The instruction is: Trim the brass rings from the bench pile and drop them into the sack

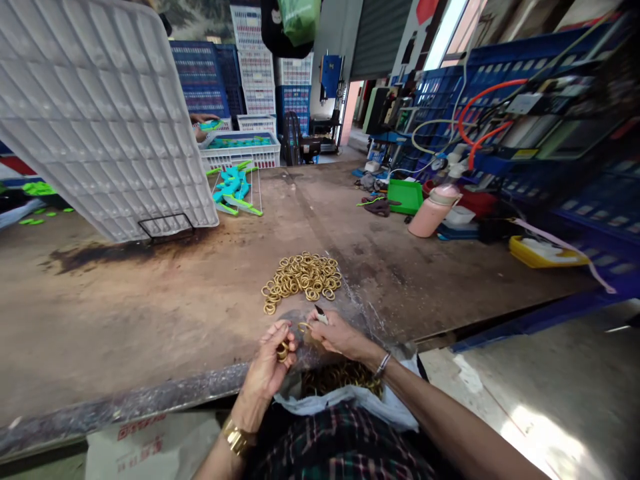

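Observation:
Near the table's front edge, my left hand (275,357) is closed around several brass-coloured rings (283,351). Just to its right my right hand (335,333) pinches a single ring (303,327) between thumb and finger. A small dark-tipped tool, perhaps a blade or marker (321,315), also sticks out of the right hand; its kind is hard to make out. Beyond both hands lies a loose pile of gold rings (303,273). Below them, at my lap, an open white bag (350,399) holds many more rings (340,379).
A tall translucent ribbed panel (110,113) leans on a wire stand at the left. Turquoise-and-green toy bows (233,190) lie behind it. On the right are a pink bottle (434,211), a green tray (406,195) and a yellow tray (545,253). Another person's hand (203,120) shows at the back.

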The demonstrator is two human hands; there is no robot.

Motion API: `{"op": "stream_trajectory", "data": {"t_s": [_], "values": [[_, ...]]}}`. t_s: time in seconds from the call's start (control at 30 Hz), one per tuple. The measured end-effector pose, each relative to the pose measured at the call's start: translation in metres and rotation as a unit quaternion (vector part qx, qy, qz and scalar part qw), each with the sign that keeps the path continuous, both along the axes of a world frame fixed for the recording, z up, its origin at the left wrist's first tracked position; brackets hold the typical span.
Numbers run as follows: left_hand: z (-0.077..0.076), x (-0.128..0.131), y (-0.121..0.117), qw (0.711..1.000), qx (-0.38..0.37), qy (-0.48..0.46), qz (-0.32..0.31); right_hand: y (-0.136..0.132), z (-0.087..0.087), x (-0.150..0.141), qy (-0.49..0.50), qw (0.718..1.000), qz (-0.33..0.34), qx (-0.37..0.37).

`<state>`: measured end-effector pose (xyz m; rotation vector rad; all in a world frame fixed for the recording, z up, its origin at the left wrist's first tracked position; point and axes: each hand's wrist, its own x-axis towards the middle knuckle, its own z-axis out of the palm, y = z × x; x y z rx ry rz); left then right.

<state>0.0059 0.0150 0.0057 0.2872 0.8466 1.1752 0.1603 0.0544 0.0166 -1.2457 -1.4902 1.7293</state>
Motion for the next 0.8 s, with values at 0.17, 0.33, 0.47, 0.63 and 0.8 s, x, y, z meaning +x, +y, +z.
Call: {"op": "stream_trajectory", "data": {"t_s": [0.17,0.33,0.47,0.63,0.8], "values": [[-0.002,0.01,-0.002,0.994,0.042,0.099,-0.032,-0.004,0.001,-0.001,0.077,0.994,0.039,-0.061],[-0.004,0.013,-0.003,0.983,0.062,0.169,-0.028,-0.003,-0.001,-0.003,0.013,0.999,0.029,-0.011],[-0.004,0.014,-0.004,0.972,0.08,0.216,-0.038,-0.002,-0.001,-0.006,-0.079,0.993,-0.001,0.091],[0.002,0.013,-0.006,0.985,0.06,0.131,-0.094,-0.002,-0.002,-0.007,-0.096,0.988,-0.014,0.124],[0.002,0.015,-0.007,0.988,0.072,0.112,-0.083,-0.002,-0.002,-0.005,-0.134,0.978,-0.019,0.162]]}}
